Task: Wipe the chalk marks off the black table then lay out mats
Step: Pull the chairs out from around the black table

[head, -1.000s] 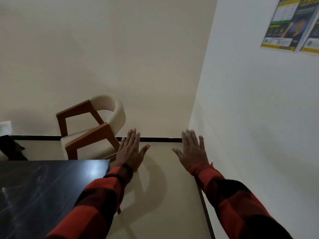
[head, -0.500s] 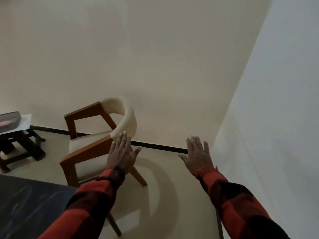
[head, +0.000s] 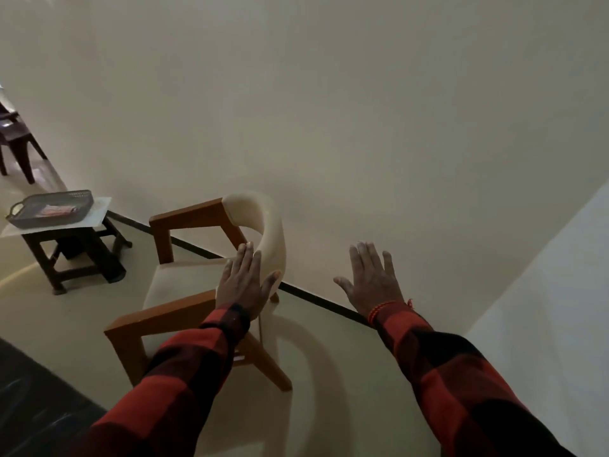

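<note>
Black table [head: 39, 404] – cropped at the corner, marks faint.

Dim, soft-focus view; curved shadow under the chair [head: 211, 278], wide-angle bending at edges.

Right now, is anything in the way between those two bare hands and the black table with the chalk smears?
Nothing visible blocks them. The black table lies lower left; the left hand and right hand are held out empty, past it, above the cream-and-wood chair.
</note>
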